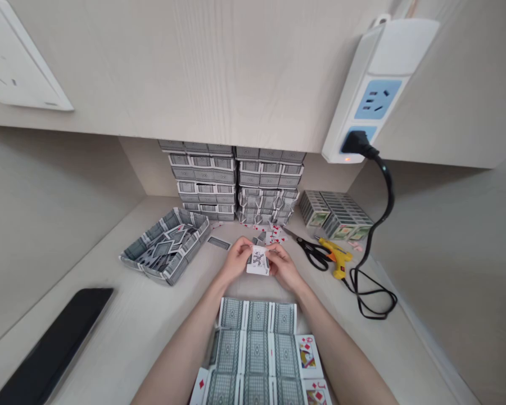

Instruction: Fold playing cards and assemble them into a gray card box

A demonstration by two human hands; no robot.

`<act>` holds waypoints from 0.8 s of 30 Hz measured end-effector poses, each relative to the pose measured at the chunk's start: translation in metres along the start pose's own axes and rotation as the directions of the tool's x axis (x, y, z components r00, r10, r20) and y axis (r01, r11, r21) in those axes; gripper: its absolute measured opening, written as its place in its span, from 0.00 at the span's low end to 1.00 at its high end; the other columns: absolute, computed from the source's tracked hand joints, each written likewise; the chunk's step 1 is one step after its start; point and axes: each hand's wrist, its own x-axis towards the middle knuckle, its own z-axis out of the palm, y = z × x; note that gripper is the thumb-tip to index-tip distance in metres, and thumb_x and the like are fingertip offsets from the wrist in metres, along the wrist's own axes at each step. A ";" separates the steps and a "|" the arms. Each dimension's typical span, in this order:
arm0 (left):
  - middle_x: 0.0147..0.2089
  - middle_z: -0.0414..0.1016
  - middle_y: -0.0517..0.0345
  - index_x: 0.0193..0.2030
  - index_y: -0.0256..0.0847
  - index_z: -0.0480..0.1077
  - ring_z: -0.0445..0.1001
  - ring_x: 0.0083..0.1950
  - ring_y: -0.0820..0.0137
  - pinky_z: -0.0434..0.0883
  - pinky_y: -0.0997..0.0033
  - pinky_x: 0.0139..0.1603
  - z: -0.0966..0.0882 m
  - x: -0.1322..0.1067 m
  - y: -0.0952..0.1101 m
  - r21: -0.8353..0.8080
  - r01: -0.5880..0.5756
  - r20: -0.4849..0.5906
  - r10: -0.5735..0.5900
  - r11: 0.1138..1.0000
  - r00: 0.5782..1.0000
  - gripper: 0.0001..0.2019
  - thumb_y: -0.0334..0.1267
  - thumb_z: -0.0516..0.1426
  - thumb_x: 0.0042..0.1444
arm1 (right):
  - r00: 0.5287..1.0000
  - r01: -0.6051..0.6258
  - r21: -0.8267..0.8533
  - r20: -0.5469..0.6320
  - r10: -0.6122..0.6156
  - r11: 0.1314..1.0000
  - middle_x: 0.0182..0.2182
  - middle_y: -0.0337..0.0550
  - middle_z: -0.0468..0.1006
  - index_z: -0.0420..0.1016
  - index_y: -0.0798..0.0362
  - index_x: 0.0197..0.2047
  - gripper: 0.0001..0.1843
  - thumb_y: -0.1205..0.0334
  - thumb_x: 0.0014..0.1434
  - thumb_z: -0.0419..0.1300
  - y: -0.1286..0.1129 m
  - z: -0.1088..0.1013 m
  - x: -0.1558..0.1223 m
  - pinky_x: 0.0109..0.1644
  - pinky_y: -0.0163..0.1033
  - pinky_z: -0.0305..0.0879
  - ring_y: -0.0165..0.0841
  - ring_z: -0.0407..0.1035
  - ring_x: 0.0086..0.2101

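A small white playing card with a black court figure on its face [258, 261] is held face up just above the pale wooden desk [122, 315], in the middle of the view. It is pinched at its left edge by the fingers of the left hand [236, 260] and at its right edge by the fingers of the right hand [283, 265], so both hands are closed on it.

Nearer the person, between the forearms, a flat sheet of grey-backed playing cards joined edge to edge [257, 349] is laid out, with red-suited face cards seen at its right and lower edges.

To the left of the hands, a shallow tray built from grey-backed cards [141, 253] is set on the desk, and a single grey-backed card [218, 243] lies just beside it. Behind the hands, small red-marked cards [272, 232] are scattered before two tall stacks of grey card trays [236, 183].

To the right, black-handled scissors [312, 250] and a yellow glue gun [337, 259] are placed side by side, with rows of card packs [335, 208] behind them. A black cable [375, 292] is plugged into a white and blue power strip [375, 84]. A flat black device [54, 343] lies at the far left.
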 end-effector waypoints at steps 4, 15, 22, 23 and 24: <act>0.21 0.63 0.67 0.29 0.38 0.63 0.62 0.22 0.78 0.59 0.80 0.22 -0.003 0.001 -0.002 0.076 -0.051 0.025 0.050 0.996 0.998 0.04 0.36 0.52 0.47 | 0.998 -0.053 0.041 -0.035 0.055 0.998 0.19 0.31 0.67 0.62 0.50 0.30 0.11 0.58 0.45 0.60 -0.004 0.004 -0.002 0.17 0.29 0.54 0.25 0.59 0.16; 0.22 0.65 0.65 0.31 0.37 0.67 0.61 0.22 0.78 0.59 0.81 0.22 -0.008 -0.003 -0.002 0.194 -0.102 0.070 0.090 0.976 0.993 0.06 0.36 0.51 0.49 | 0.983 -0.185 0.152 0.009 0.186 0.971 0.15 0.33 0.65 0.64 0.52 0.31 0.10 0.55 0.48 0.55 -0.009 -0.001 0.001 0.13 0.28 0.43 0.22 0.51 0.12; 0.21 0.63 0.65 0.32 0.37 0.68 0.60 0.22 0.79 0.57 0.80 0.22 -0.009 -0.007 -0.003 0.209 -0.121 0.159 0.088 0.970 0.983 0.08 0.37 0.50 0.50 | 0.952 -0.301 0.023 0.057 0.299 0.953 0.12 0.31 0.63 0.63 0.56 0.26 0.18 0.47 0.48 0.59 -0.011 -0.001 0.000 0.10 0.26 0.39 0.20 0.52 0.10; 0.22 0.64 0.65 0.32 0.37 0.68 0.60 0.22 0.79 0.58 0.80 0.22 -0.010 -0.007 -0.004 0.203 -0.120 0.179 0.084 0.972 0.980 0.08 0.37 0.51 0.50 | 0.946 -0.315 -0.001 0.083 0.314 0.949 0.11 0.32 0.63 0.64 0.56 0.25 0.18 0.49 0.48 0.60 -0.012 -0.001 -0.001 0.10 0.26 0.41 0.20 0.54 0.10; 0.22 0.64 0.64 0.32 0.37 0.68 0.61 0.22 0.78 0.58 0.80 0.22 -0.010 -0.008 -0.004 0.196 -0.116 0.196 0.077 0.974 0.978 0.08 0.38 0.51 0.50 | 0.936 -0.333 -0.019 0.110 0.333 0.943 0.11 0.32 0.63 0.64 0.57 0.25 0.17 0.50 0.48 0.60 -0.013 -0.002 -0.002 0.10 0.25 0.44 0.21 0.55 0.10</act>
